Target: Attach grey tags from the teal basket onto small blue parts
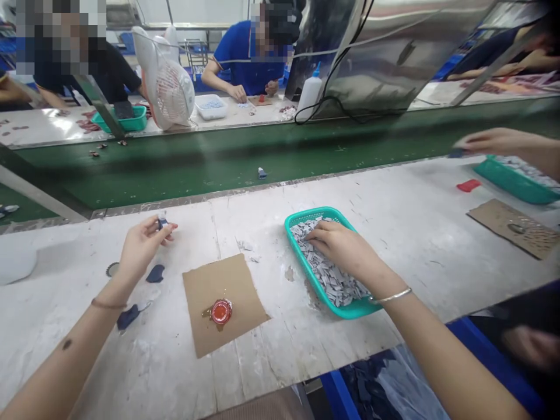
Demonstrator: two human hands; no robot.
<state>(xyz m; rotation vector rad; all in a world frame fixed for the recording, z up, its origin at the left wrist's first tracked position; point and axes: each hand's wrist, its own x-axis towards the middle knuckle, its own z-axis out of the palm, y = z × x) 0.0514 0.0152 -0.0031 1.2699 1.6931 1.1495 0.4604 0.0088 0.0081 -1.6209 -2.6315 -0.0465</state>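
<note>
My left hand (146,239) pinches a small dark blue piece with a whitish part (163,223) above the left of the table. My right hand (335,240) reaches into a green basket (301,265) full of small grey-white pieces (335,280); its fingertips press together among them, and what they hold, if anything, is hidden. Between my hands, a brown cardboard sheet (247,291) bears a red round cap (221,312) with a wet-looking smear beside it. Two dark blue pieces, one nearer the cardboard (155,273) and one by my left wrist (128,317), lie on the table.
A metal bottle cap (112,269) lies beside my left forearm. At the right, another person's hand (494,142) is over a second green basket (516,179), near a red piece (468,185) and cardboard (503,224). Across the green belt (210,169), people work at another table (236,118).
</note>
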